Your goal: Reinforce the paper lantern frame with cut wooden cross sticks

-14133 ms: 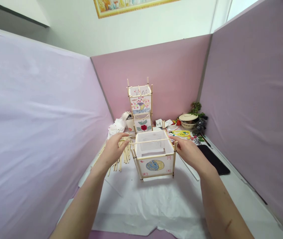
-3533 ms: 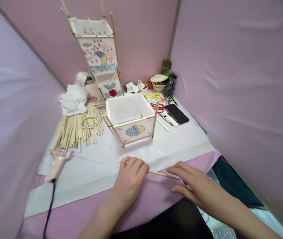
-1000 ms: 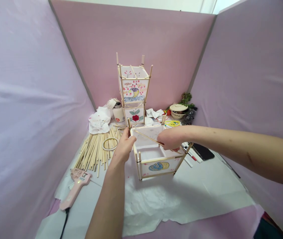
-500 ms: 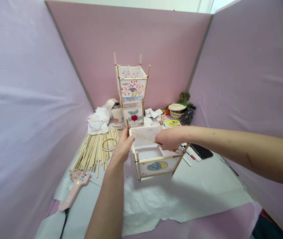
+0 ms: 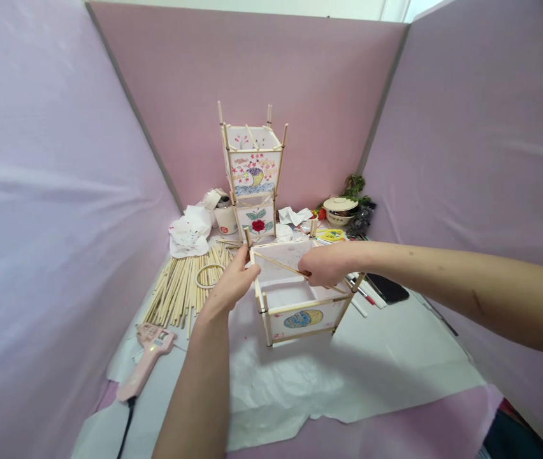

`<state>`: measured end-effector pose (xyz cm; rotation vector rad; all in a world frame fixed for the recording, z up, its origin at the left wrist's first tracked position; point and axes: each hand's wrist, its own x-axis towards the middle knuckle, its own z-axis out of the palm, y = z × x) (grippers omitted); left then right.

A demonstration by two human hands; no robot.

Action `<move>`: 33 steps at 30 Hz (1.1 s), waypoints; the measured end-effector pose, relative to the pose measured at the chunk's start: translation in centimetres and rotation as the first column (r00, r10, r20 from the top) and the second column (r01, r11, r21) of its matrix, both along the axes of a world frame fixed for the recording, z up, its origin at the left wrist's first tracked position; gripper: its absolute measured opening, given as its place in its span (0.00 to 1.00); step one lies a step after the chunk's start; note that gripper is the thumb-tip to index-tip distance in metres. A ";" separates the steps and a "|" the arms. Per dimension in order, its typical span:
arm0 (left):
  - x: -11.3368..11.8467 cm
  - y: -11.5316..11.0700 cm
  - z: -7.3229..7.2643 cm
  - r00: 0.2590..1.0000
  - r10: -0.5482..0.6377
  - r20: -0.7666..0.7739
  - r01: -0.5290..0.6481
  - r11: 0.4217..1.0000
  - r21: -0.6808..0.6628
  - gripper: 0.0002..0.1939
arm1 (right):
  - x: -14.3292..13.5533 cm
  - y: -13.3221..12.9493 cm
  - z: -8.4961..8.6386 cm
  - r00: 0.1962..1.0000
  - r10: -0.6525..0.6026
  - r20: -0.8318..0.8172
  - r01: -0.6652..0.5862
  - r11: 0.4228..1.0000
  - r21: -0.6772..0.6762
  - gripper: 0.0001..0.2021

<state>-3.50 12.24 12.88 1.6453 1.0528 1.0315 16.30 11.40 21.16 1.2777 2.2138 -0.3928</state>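
Note:
A box-shaped frame of wooden sticks with white paper sides stands open-topped on the white-covered table, a blue and yellow drawing on its front. My left hand grips its left edge near the back left corner post, thumb over the top. Over the box, my right hand has its fingers closed on a thin stick, which lies diagonally across the opening from the left corner towards the right; the fingertips are partly hidden. Behind stands a taller two-tier stick frame with painted panels.
Loose sticks and a ring lie at the left, with a pink glue gun nearer. A white jar and crumpled paper sit behind. Right are a lidded bowl, pens and a phone.
The view has shifted slightly. My left forearm has moved a little to the left, while both hands keep nearly the same places at the box.

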 end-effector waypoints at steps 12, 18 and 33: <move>0.2 -0.7 0.7 0.948 0.304 -0.096 -0.274 0.931 0.242 0.33 | 5.5 -1.9 2.5 0.822 -0.139 -0.552 0.257 0.956 0.142 0.13; 1.8 -2.2 7.6 0.903 0.117 -0.414 0.151 0.814 0.560 0.13 | 10.9 -7.3 -2.6 0.299 -0.212 -0.930 0.560 0.829 -0.009 0.13; 12.5 1.0 5.5 0.313 -0.632 -0.709 0.742 0.629 -0.232 0.07 | 5.8 -10.4 -13.6 -0.278 0.048 -0.959 0.668 0.727 -0.157 0.15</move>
